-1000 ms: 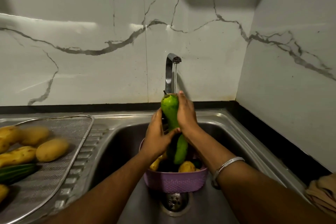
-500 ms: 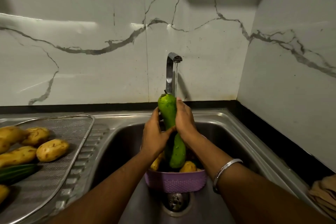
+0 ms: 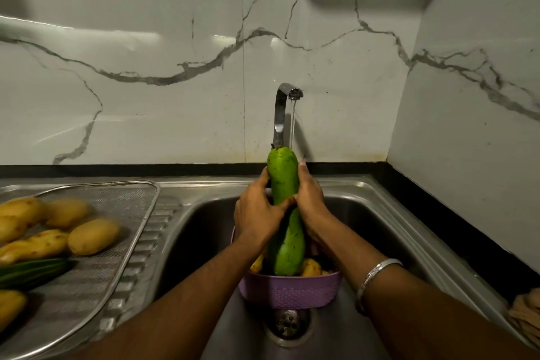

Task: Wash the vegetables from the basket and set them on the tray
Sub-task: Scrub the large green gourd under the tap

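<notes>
A long green gourd (image 3: 284, 184) stands upright under the running tap (image 3: 285, 108), its top end in the thin stream of water. My left hand (image 3: 257, 213) grips its middle from the left and my right hand (image 3: 311, 199) grips it from the right. Its lower end hangs over the purple basket (image 3: 289, 291), which sits in the sink and holds a few yellow potatoes (image 3: 311, 267). On the left, the metal mesh tray (image 3: 117, 199) carries several potatoes (image 3: 93, 235) and a dark green cucumber (image 3: 32, 272).
The steel sink basin (image 3: 365, 213) has a drain (image 3: 287, 323) just in front of the basket. A ribbed draining board lies between tray and basin. A beige cloth (image 3: 526, 313) rests on the black counter at the right edge. Marble walls close off the back and right.
The gourd has slid lower between my hands, so more of it hangs below them. Both hands have shifted along it while rubbing it under the water.
</notes>
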The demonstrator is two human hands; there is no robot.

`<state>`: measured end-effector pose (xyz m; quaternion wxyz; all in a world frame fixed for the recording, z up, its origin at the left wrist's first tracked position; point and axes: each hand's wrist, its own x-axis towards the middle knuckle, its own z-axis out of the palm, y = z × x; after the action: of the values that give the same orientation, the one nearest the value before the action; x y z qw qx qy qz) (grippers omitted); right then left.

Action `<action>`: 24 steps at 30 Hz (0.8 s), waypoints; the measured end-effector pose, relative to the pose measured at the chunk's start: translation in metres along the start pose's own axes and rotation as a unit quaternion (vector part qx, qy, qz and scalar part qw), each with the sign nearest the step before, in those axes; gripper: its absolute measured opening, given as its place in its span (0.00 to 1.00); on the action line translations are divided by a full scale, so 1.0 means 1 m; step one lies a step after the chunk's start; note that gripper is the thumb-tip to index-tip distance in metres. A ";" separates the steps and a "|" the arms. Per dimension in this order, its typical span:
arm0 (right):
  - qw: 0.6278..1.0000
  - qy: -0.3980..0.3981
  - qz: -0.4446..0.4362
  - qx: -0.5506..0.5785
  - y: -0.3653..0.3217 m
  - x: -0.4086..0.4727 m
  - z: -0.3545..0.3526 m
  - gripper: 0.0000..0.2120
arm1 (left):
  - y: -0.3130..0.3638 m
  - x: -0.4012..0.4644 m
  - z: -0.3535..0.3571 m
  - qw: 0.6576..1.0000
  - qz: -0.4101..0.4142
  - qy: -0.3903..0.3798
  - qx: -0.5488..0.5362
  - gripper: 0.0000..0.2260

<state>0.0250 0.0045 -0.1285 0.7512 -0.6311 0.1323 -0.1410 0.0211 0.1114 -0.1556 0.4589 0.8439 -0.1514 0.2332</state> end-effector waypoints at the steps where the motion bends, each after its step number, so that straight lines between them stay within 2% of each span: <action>1: 1.000 -0.009 0.029 0.001 0.006 -0.004 -0.005 0.26 | 0.002 0.001 0.000 1.000 -0.006 0.007 -0.002 0.39; 3: 0.996 -0.030 0.087 -0.011 0.020 -0.014 -0.013 0.26 | 0.004 0.004 -0.002 0.999 -0.027 0.028 -0.013 0.41; 5: 0.994 -0.051 0.097 -0.004 0.024 -0.015 -0.014 0.26 | 0.002 0.006 -0.002 0.998 -0.041 0.036 -0.015 0.40; 11: 1.000 0.012 0.000 -0.008 0.002 0.013 0.006 0.29 | -0.001 -0.003 0.000 1.000 -0.008 -0.001 0.007 0.35; 14: 0.998 -0.001 0.060 -0.006 0.015 -0.002 -0.007 0.29 | 0.002 0.002 0.000 0.999 -0.014 0.028 -0.008 0.37; 17: 0.994 -0.034 0.098 -0.046 0.039 -0.005 -0.010 0.37 | 0.002 0.007 -0.002 0.997 -0.046 0.055 -0.041 0.38; 20: 0.994 0.000 0.095 -0.046 0.063 0.026 -0.011 0.49 | -0.001 0.009 -0.008 0.994 -0.050 -0.010 -0.101 0.40; 21: 0.995 0.010 0.091 -0.049 0.057 0.026 -0.012 0.46 | 0.000 0.011 -0.011 0.985 -0.064 -0.053 -0.152 0.38; 23: 0.996 0.014 0.076 -0.053 0.045 0.022 -0.016 0.32 | 0.004 0.012 -0.017 0.950 -0.091 -0.152 -0.258 0.28; 24: 0.995 0.017 0.073 -0.066 0.039 0.020 -0.018 0.29 | 0.006 0.012 -0.020 0.938 -0.097 -0.178 -0.283 0.27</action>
<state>0.0382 -0.0125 -0.1703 0.7137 -0.6657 0.1996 -0.0872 0.0234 0.1248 -0.1361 0.6645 0.7176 -0.2078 -0.0189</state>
